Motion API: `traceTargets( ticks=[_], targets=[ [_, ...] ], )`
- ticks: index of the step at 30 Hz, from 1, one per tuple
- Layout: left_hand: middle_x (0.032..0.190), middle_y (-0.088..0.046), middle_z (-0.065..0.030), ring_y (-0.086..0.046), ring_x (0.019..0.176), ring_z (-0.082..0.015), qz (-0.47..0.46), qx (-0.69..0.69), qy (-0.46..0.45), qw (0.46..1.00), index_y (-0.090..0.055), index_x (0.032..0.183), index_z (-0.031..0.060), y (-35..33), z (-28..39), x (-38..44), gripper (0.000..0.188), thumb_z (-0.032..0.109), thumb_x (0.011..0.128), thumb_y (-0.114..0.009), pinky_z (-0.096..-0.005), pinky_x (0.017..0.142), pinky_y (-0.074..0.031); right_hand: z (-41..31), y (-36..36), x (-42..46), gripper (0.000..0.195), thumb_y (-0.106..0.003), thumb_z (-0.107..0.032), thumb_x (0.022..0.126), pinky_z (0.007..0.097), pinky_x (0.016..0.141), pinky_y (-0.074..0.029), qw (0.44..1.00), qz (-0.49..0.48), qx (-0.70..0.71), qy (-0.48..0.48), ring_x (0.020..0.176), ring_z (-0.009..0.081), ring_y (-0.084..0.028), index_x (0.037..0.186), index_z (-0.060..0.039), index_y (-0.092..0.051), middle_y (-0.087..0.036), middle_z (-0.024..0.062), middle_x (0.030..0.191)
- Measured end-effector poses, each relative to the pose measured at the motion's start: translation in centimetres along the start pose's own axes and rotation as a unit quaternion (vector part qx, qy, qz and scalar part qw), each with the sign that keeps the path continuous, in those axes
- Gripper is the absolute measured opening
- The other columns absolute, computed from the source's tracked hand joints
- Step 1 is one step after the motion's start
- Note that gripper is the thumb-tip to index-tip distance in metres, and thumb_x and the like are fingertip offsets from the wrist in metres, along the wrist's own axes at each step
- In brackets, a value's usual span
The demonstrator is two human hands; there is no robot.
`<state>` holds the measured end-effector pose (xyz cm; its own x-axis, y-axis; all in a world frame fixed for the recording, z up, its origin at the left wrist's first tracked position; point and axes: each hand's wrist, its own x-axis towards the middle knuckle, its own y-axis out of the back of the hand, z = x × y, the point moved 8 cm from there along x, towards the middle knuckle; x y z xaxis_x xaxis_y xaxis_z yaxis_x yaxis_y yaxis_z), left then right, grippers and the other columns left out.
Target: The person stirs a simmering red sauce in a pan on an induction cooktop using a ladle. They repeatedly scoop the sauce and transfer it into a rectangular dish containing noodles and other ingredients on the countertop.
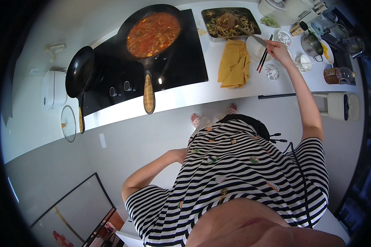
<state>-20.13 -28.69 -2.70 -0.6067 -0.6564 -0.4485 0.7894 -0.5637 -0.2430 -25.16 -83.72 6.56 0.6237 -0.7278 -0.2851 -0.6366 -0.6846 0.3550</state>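
My right hand point(277, 50) grips the flat metal handle of a cooking utensil point(259, 40), a spatula or ladle. Its far end reaches into a rectangular metal tray point(218, 39) of bean sprouts and greens point(218, 26), where food obscures the head's shape. Below the handle stands a white bowl point(254, 46), with dark red-ended chopsticks point(262, 60) lying across it. A folded yellow cloth point(233, 64) lies in front of the tray. My left hand point(182, 155) rests at my waist against the striped shirt, its fingers mostly hidden.
A wok point(121, 40) of red soup point(154, 34) sits on the black cooktop point(185, 61), its wooden handle point(148, 92) overhanging the counter edge. A smaller black pan point(80, 71) and a glass lid point(68, 123) are left. Right are a steel pot point(309, 44) and an oil bottle point(334, 76).
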Motion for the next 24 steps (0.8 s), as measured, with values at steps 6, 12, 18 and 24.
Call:
traceTargets(
  ticks=[6, 12, 18, 24],
  targets=[
    [0.123, -0.045, -0.0129, -0.043, 0.108, -0.0189, -0.03, 0.005, 0.035, 0.999, -0.042, 0.12, 0.0021, -0.5, 0.8, 0.5, 0.073, 0.028, 0.06, -0.076, -0.0287, 0.093, -0.034, -4.1, 0.3, -2.9, 0.032, -0.044, -0.009, 0.081, 0.0332, 0.054, -0.043, 0.894, 0.128, -0.38, 0.201, 0.057, 0.0224, -0.056, 0.111, -0.0031, -0.053, -0.056, 0.0113, 0.062],
    [0.12, -0.047, -0.0183, -0.045, 0.105, -0.0223, -0.005, 0.028, -0.068, 0.997, -0.043, 0.118, -0.0049, 0.2, 3.6, 0.2, 0.064, 0.031, 0.071, -0.066, -0.0298, 0.09, -0.035, -6.4, -0.5, -5.6, 0.032, -0.044, -0.01, 0.079, 0.0416, 0.056, -0.044, 0.799, 0.182, -0.513, 0.254, 0.067, 0.0344, -0.057, 0.109, -0.0038, -0.054, -0.058, 0.0176, 0.07],
    [0.121, -0.046, -0.0194, -0.044, 0.107, -0.0239, -0.031, 0.039, -0.03, 0.998, -0.043, 0.118, -0.0051, 0.7, 3.0, 0.4, 0.062, 0.03, 0.072, -0.064, -0.0299, 0.091, -0.034, -0.8, 4.5, -1.3, 0.038, -0.047, -0.009, 0.077, 0.0265, 0.04, -0.034, 0.984, 0.14, -0.082, 0.074, 0.044, 0.0149, -0.045, 0.114, -0.0014, -0.051, -0.053, 0.0041, 0.064],
    [0.119, -0.048, -0.0164, -0.046, 0.105, -0.0234, -0.01, 0.057, -0.036, 0.998, -0.044, 0.117, -0.0005, 0.3, 0.4, 0.2, 0.066, 0.031, 0.065, -0.071, -0.0302, 0.09, -0.036, -8.3, 3.0, -4.3, 0.037, -0.047, -0.007, 0.076, 0.0167, 0.034, -0.018, 0.993, 0.033, 0.115, -0.007, 0.041, 0.001, -0.028, 0.113, -0.0006, -0.053, -0.046, -0.0049, 0.06]
  ],
)
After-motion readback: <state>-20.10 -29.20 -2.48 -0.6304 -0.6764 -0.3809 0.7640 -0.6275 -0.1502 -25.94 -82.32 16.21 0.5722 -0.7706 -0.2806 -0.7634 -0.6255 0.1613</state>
